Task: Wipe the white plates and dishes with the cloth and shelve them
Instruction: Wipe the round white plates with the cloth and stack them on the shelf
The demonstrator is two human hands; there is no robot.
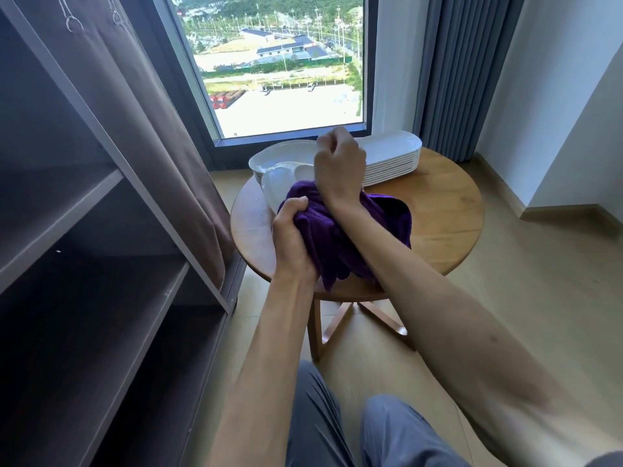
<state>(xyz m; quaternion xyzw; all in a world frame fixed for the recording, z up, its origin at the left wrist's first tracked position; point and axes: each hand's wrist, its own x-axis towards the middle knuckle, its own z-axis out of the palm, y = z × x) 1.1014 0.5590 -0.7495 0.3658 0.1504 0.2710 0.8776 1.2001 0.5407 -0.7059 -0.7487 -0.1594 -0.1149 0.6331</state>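
From the head view we see a round wooden table (438, 227) on crossed legs, standing on a pale wood floor (505, 315) before a tall window (279, 62); grey curtains (465, 72) hang at its right, and white walls close the right corner. At our left stands a dark shelf unit (84, 264) with bare boards and a brownish fabric cover (141, 106) drawn back along its side. Along the table's far edge lies a stack (391, 160) of long white plates, reaching from the left edge to the far right; a divided white dish (279, 183) is held tilted above the table's left part, just before the stack. Our left hand (291, 237) is clenched round a bunched purple cloth (337, 237), which sits against the dish's near side; our right hand (338, 163) is curled over the dish's upper rim, seemingly gripping it, though its fingertips are hidden. Grey trousers (387, 433) show at the bottom.
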